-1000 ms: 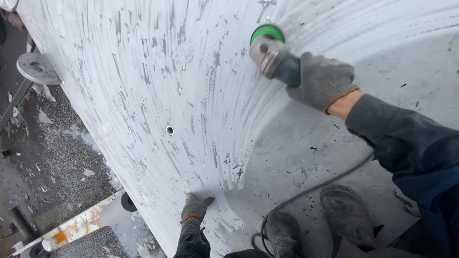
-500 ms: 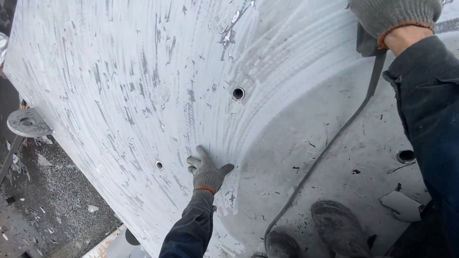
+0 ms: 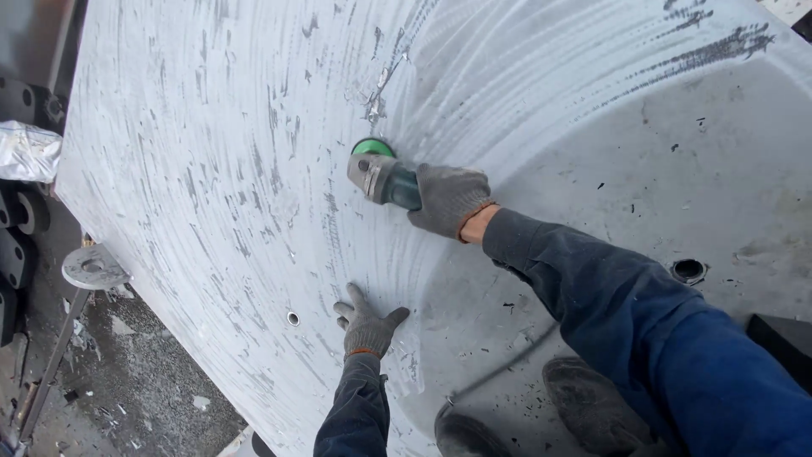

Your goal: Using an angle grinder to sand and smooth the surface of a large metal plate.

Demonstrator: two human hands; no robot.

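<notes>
Large curved white panel, scratched and dusty, two small holes. Right hand, gloved, fingers closed round angle grinder, green disc guard touching panel. Left hand spread flat, empty. Grinder: likely heavy, rigid; best gripped by its body.

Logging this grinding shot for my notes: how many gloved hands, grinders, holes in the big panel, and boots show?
Gloved hands: 2, left hand, right hand
Grinder: 1
Holes in panel: 2
Boots: 2
Total: 7
</notes>
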